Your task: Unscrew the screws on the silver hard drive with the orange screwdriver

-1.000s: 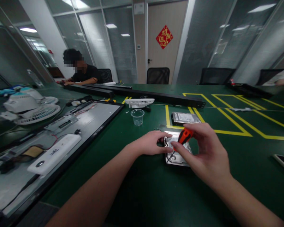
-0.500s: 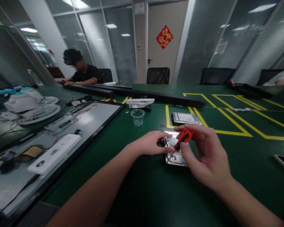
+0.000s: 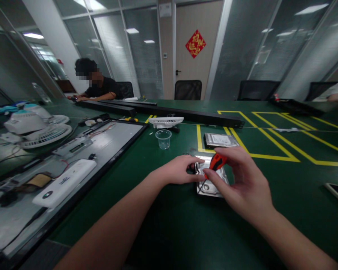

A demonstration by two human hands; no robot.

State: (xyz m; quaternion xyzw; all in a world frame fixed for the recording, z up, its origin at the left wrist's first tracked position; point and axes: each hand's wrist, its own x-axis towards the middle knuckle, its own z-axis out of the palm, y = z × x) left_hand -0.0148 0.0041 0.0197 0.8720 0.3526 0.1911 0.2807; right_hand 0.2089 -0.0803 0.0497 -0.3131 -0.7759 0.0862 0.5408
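Observation:
A silver hard drive lies flat on the green table in front of me. My left hand rests on its left edge, fingers closed against it. My right hand pinches a small screwdriver with an orange and black handle. The screwdriver's tip points down onto the drive's top. A second hard drive lies just behind, on a yellow line.
A clear plastic cup and a white fan grille stand beyond the drives. A large opened panel with cables and parts fills the left. Long black bars cross the table. Another person sits at the far left.
My right hand's fingers have shifted round the screwdriver handle, which has turned slightly in place. My left hand and the drive have stayed put.

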